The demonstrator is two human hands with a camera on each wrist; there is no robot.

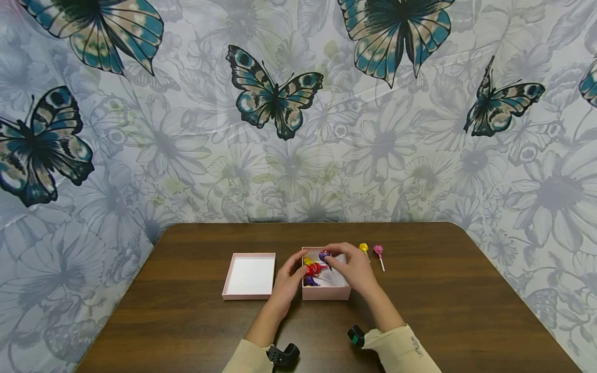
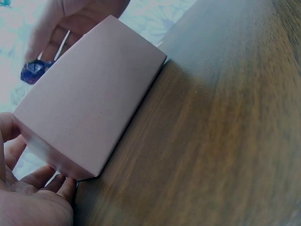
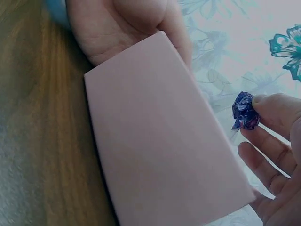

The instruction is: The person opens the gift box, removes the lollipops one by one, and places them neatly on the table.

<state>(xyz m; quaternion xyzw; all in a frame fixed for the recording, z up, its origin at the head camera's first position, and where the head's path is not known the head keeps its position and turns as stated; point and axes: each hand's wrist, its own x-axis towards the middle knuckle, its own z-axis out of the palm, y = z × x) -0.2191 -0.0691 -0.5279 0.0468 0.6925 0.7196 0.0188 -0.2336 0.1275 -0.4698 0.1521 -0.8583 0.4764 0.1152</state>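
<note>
Our right hand (image 1: 351, 268) pinches a purple lollipop (image 1: 324, 255) over the pink box (image 1: 326, 292); our left hand (image 1: 290, 274) rests open-fingered against the box's left wall. We'd best brace the box and lower the sweet gently among the others.

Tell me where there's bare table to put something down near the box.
Bare wood lies left of the lid, right of the two loose lollipops, and along the table near edge. It is crowded at the box, between both hands.
</note>
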